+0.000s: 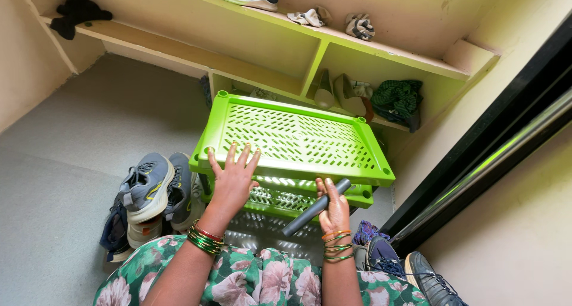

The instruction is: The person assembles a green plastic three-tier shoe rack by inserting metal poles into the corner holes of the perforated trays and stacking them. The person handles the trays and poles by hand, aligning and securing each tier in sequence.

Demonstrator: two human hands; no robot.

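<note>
A bright green slotted plastic rack shelf (pixel 298 139) lies tilted on top of a second green shelf (pixel 280 200) below it. My left hand (pixel 233 178) rests flat on the top shelf's near left edge, fingers spread. My right hand (pixel 333 214) grips a dark grey tube (pixel 314 208) that slants up towards the shelf's near right corner. Both wrists carry green and red bangles. A floral dress fills the bottom of the view.
Grey sneakers (pixel 148 190) are piled on the floor at left. More shoes (pixel 411 270) lie at the lower right. Built-in wall shelves (pixel 250 62) behind hold shoes, socks and a green cloth (pixel 396 97). A dark door frame (pixel 494 151) runs along the right.
</note>
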